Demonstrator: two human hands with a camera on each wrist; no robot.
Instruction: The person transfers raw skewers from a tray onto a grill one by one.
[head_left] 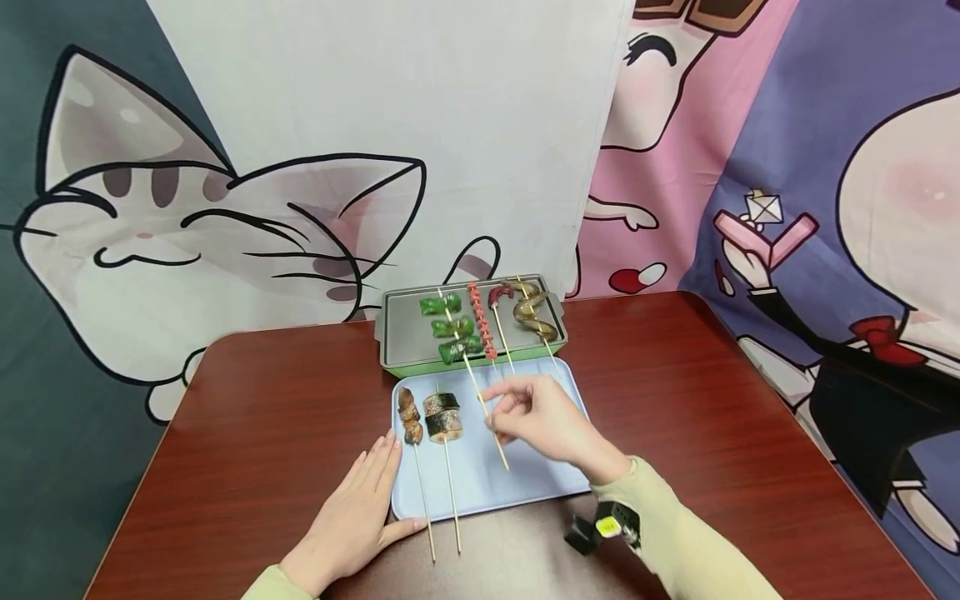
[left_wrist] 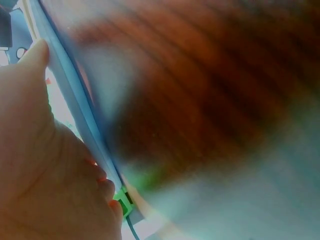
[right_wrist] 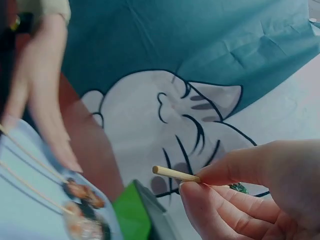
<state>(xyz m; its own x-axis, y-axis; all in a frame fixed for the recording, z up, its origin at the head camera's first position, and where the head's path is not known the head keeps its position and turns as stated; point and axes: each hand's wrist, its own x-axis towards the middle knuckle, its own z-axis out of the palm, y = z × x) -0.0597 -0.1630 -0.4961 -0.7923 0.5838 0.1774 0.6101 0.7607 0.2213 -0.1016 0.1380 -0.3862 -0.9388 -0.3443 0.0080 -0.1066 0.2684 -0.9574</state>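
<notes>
My right hand (head_left: 543,421) pinches the bare stick of a green pepper skewer (head_left: 453,327) between thumb and fingers. Its pepper pieces are over the grey grill tray (head_left: 408,333), and its lower end points toward me over the light blue tray (head_left: 517,483). In the right wrist view the stick's end (right_wrist: 172,173) juts out from the fingertips. Flat along the blue tray's left edge lies my left hand (head_left: 352,508), fingers straight, thumb near the skewer sticks. On the blue tray are a brown meat skewer (head_left: 409,417) and a skewer of dark-wrapped rolls (head_left: 443,417).
A pink-red skewer (head_left: 482,321), a dark red tentacle skewer (head_left: 500,295) and a wavy brown skewer (head_left: 534,312) lie on the grill tray. Behind the reddish-brown table (head_left: 285,400) hangs a cartoon-printed cloth (head_left: 487,125).
</notes>
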